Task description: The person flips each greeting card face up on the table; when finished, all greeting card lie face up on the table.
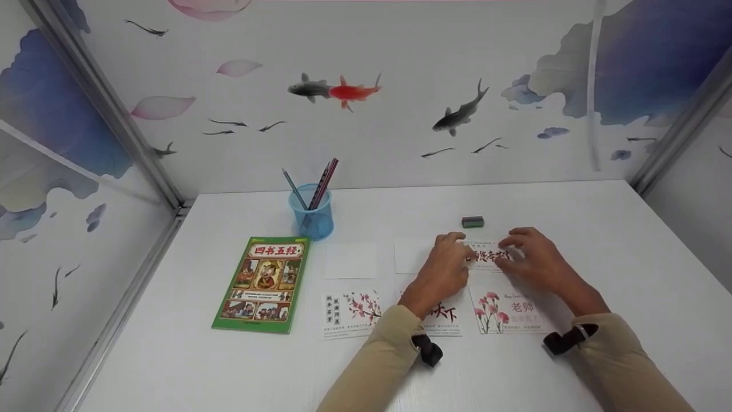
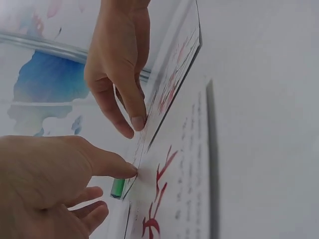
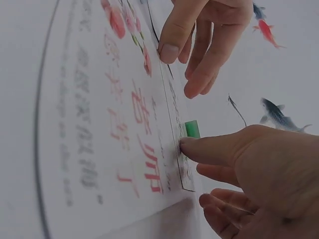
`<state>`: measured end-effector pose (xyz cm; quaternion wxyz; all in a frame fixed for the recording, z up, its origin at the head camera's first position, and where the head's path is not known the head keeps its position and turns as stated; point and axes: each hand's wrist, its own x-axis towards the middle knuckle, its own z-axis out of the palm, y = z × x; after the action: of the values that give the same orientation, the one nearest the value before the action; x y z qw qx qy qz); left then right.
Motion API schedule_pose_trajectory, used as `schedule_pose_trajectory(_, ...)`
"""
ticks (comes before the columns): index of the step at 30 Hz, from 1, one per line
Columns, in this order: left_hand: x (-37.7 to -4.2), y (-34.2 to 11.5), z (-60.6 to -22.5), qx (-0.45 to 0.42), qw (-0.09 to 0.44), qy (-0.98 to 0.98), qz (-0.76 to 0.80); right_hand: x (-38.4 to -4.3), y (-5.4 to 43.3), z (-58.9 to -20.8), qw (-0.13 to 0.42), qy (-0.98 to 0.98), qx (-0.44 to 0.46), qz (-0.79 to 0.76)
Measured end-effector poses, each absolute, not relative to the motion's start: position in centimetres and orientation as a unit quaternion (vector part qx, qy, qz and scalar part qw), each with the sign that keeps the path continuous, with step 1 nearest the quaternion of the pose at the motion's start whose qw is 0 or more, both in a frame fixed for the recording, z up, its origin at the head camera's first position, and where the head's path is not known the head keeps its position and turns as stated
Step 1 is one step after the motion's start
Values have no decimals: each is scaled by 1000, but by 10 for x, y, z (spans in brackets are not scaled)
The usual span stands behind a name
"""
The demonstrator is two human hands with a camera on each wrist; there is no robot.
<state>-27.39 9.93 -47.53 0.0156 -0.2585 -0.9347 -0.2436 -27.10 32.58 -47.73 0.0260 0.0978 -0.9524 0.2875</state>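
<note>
At the right of the table in the head view lies a white greeting card with red lettering (image 1: 486, 256). My left hand (image 1: 443, 274) touches its left end, thumb down and the other fingers loosely bent. My right hand (image 1: 540, 260) rests thumb and fingertips at its right end. The left wrist view shows the left thumb (image 2: 117, 165) on the card; the right wrist view shows the right thumb (image 3: 207, 147) there too. Just in front lie a card with pink flowers (image 1: 509, 312) and another red-lettered card (image 1: 446, 320), partly hidden by the left arm.
Behind the hands stands a small green sharpener-like block (image 1: 473, 222). A blank card (image 1: 350, 261), a second blank card (image 1: 409, 256) and a plum-blossom card (image 1: 350, 313) lie leftward. Further left are a green-bordered book (image 1: 263, 286) and a blue pen cup (image 1: 311, 214).
</note>
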Motion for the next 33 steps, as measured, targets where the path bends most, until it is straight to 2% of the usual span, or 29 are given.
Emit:
schedule_pose_trajectory(5, -272, 99, -474, -296, 40, -932, -205, -272, 327, -479, 29, -955, 121, 270)
schedule_pose_trajectory(11, -270, 90, -470, -285, 30, -933, -220, -268, 325, -479, 15, -956, 111, 269)
schedule_pose_trajectory(16, -269, 68, -462, -272, 26, -929, -249, -266, 323, -477, 6, -960, 98, 262)
schedule_pose_trajectory(20, -268, 43, -459, -265, 39, -927, -262, -265, 316, -473, 30, -960, 98, 260)
schedule_pose_trajectory(24, -270, 14, -461, -250, 57, -928, -269, -265, 297, -466, 44, -951, 115, 284)
schedule_pose_trajectory(33, -268, -35, -471, -207, 59, -938, -271, -265, 233, -461, 11, -942, 181, 281)
